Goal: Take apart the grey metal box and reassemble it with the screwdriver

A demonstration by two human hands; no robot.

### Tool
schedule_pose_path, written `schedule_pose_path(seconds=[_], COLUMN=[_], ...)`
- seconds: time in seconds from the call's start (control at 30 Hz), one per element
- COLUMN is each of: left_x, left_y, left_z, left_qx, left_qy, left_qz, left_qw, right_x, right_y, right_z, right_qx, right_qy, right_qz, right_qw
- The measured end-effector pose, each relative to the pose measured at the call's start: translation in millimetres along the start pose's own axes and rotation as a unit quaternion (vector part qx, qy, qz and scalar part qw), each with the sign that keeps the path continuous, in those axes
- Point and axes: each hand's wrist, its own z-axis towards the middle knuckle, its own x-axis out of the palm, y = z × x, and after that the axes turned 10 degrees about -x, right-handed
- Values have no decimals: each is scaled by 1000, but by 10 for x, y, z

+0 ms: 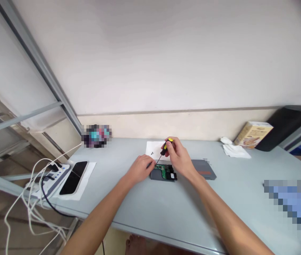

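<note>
My right hand [179,156] is closed around the black and yellow handle of a screwdriver [167,146]. Its thin shaft slants down to the left, and the tip meets the upper left part of a green circuit board [164,170]. The board sits in a flat dark grey casing [157,176] that lies open on the table. My left hand [141,168] has its fingers curled at the casing's upper left corner, steadying it; the fingertips partly hide that corner. Behind lies a white sheet of paper [150,146] with several tiny dark screws [152,153] on it.
A grey cover plate [206,170] lies right of the casing. At left are a phone [74,177] on white paper and a power strip [57,177] with tangled white cables [28,202]. Tissues [235,151], a yellow box [253,134] and a black cylinder [285,124] stand back right.
</note>
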Motion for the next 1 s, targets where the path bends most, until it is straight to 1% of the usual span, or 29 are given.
schedule_pose_path(seconds=[0.2,0.63,0.73,0.83,0.93,1.0], left_x=[-1,-2,-3,-7,-7,-3], left_y=[5,14,18,20,21,24], left_z=[-1,-2,1,1,0,2], left_qx=[1,-3,-2,5,9,11], left_qy=[2,3,6,8,4,3], left_qz=[-19,-21,-21,-20,-16,-12], left_qw=[1000,1000,1000,1000,1000,1000], right_x=[-19,-4,-2,2,17,34], right_y=[-4,-21,22,87,158,200], right_z=[3,2,-3,-18,-40,-56], right_qx=[-1,-4,-16,-41,-75,-85], right_qy=[-6,-4,20,64,113,140], right_qz=[-3,0,-6,-34,-64,-85], right_qw=[1000,1000,1000,997,989,983])
